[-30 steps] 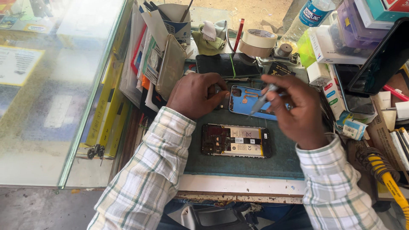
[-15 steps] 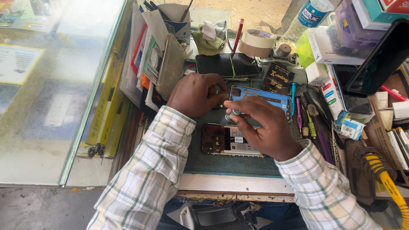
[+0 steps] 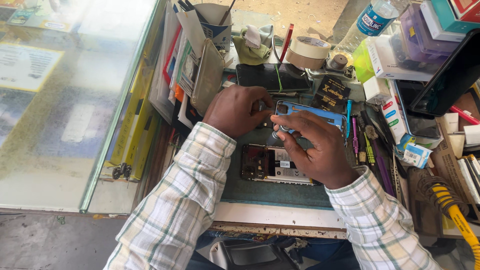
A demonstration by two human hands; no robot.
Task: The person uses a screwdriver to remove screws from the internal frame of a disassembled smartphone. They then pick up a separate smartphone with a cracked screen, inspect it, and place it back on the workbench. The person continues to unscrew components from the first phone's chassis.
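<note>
The person sat at a cluttered repair bench covered by a dark green mat [image 3: 260, 192]. Both forearms, in plaid sleeves, reached forward over it.

The left hand [image 3: 237, 110] was curled, fingers closed on the left end of a blue phone frame [image 3: 312, 111], holding it just above the mat. The right hand [image 3: 317, 147] was beside it, thumb and forefinger pinched on a small silver-tipped tool [image 3: 278, 133] at the lower left corner of the frame. What kind of tool it was, I could not tell; most of it was hidden by the fingers.

Just below the hands, flat on the mat, lay an opened phone [image 3: 272, 164] with its circuit board and battery exposed, partly covered by the right wrist.

Behind the frame lay a dark phone [image 3: 272, 77], screen up, and a black packet [image 3: 334, 94] with gold print. A roll of masking tape [image 3: 310, 51] sat near the back edge, and a green cloth [image 3: 252, 47] lay to its left. A row of thin screwdrivers [image 3: 367, 147] with coloured handles lay to the right of the frame. A glass counter [image 3: 65, 95] stood to the left of the bench. A yellow cable [image 3: 457, 215] ran along the far right.
</note>
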